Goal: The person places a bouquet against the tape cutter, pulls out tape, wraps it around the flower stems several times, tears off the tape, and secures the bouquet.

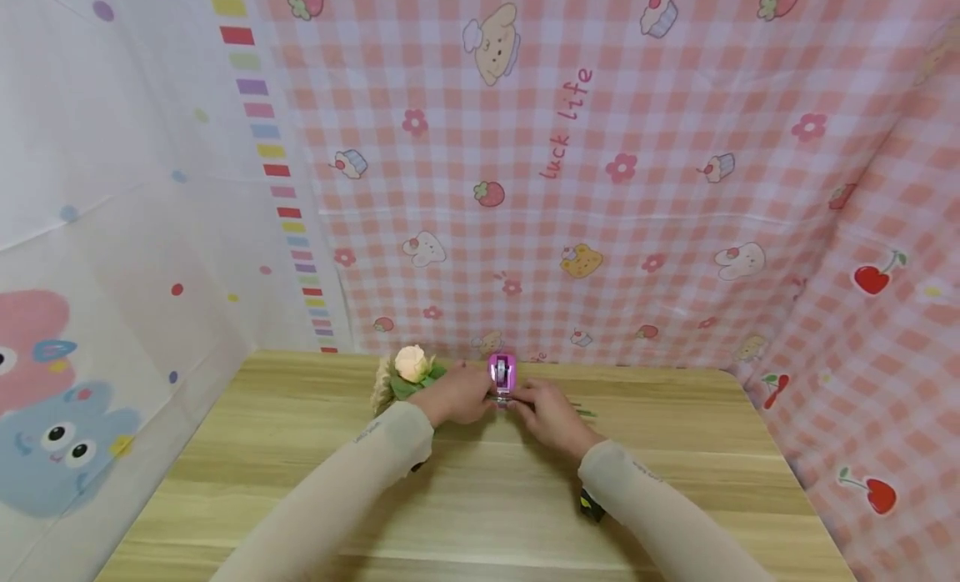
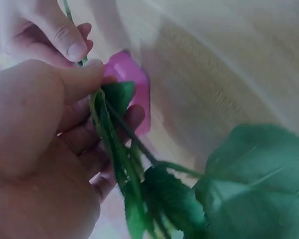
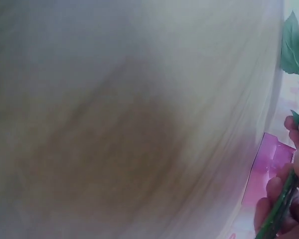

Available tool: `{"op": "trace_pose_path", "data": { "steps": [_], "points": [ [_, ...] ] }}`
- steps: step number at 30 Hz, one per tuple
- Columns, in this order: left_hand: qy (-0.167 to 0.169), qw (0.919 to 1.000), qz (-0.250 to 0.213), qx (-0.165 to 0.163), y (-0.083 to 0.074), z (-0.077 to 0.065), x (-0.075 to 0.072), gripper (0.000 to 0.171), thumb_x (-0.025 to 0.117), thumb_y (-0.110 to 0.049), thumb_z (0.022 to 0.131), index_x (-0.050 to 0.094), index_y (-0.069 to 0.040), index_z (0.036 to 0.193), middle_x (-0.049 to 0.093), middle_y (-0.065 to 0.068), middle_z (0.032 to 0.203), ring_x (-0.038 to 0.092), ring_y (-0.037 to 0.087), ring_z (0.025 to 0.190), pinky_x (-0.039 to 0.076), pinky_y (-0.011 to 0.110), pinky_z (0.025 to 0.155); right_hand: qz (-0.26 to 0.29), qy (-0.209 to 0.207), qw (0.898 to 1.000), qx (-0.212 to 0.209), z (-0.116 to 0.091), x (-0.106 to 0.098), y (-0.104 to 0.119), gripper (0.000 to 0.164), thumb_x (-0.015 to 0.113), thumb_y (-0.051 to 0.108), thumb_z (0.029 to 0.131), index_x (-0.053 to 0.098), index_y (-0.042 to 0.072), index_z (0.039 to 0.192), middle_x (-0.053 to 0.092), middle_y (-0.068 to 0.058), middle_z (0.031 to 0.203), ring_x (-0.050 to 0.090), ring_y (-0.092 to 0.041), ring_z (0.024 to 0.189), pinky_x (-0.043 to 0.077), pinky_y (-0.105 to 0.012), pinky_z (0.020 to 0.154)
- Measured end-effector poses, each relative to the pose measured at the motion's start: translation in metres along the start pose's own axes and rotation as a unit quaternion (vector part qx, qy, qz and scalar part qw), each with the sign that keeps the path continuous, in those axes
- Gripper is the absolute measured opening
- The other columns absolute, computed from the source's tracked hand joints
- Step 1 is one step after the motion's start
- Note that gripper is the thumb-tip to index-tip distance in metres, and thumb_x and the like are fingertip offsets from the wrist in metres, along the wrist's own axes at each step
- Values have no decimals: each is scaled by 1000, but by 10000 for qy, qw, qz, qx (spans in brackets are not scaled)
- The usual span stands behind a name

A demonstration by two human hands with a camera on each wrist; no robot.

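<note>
Artificial flowers lie across the front of a pink tape dispenser (image 1: 501, 367): a peach rose (image 1: 411, 363) and a beige flower (image 1: 382, 386) are at the left, green stems (image 1: 587, 413) stick out at the right. My left hand (image 1: 463, 392) grips the stems just below the leaves (image 2: 259, 181), thumb on top in the left wrist view. Close beside it, my right hand (image 1: 551, 413) pinches the stems (image 3: 281, 209) further down. Between the hands, the stems pass near the dispenser's cutting edge (image 3: 293, 157). Whether tape is on the stems cannot be made out.
A wood-grain table (image 1: 480, 507) lies under both forearms. Behind it hangs a pink checked cloth (image 1: 600, 215), close to the dispenser. A white printed cloth (image 1: 150, 232) hangs at the left, and more checked cloth (image 1: 885, 382) at the right.
</note>
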State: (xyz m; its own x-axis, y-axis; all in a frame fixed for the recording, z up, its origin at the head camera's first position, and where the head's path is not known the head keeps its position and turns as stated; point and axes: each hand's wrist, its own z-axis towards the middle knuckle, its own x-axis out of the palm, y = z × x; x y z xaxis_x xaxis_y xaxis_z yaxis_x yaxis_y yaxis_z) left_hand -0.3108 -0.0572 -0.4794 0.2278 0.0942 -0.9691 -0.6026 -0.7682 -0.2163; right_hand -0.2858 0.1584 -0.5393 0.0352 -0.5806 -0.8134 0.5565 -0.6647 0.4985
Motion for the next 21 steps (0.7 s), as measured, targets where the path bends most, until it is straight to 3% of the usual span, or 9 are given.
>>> {"op": "trace_pose_path", "data": {
  "steps": [3,7,14,21],
  "points": [
    [-193,9998,-10,-94,-1,0,8,13,74,-23,107,81,-12,105,83,2,102,76,23,101,44,53,118,2,32,9999,161,0,2,0,22,73,12,107,82,7,126,77,-6,114,74,-21,103,63,-42,92],
    [-543,9982,-94,-223,-1,-2,20,10,76,-20,105,82,-13,107,84,2,106,76,23,105,44,46,106,1,15,9997,260,-1,6,0,21,73,12,107,84,6,123,76,-8,118,72,-25,110,61,-47,98],
    [-1127,9932,-222,-193,-3,-7,27,8,79,-15,102,85,-10,103,83,5,108,78,27,105,50,48,100,177,-173,9994,239,1,8,3,19,74,7,105,84,1,120,73,-15,130,71,-34,121,59,-53,105],
    [-1087,9938,100,-191,-6,-7,29,12,79,-17,102,81,-8,110,75,7,126,77,29,113,56,49,105,26,-21,10000,41,4,3,5,18,74,4,104,82,0,119,73,-21,140,73,-40,128,58,-54,113]
  ]
}}
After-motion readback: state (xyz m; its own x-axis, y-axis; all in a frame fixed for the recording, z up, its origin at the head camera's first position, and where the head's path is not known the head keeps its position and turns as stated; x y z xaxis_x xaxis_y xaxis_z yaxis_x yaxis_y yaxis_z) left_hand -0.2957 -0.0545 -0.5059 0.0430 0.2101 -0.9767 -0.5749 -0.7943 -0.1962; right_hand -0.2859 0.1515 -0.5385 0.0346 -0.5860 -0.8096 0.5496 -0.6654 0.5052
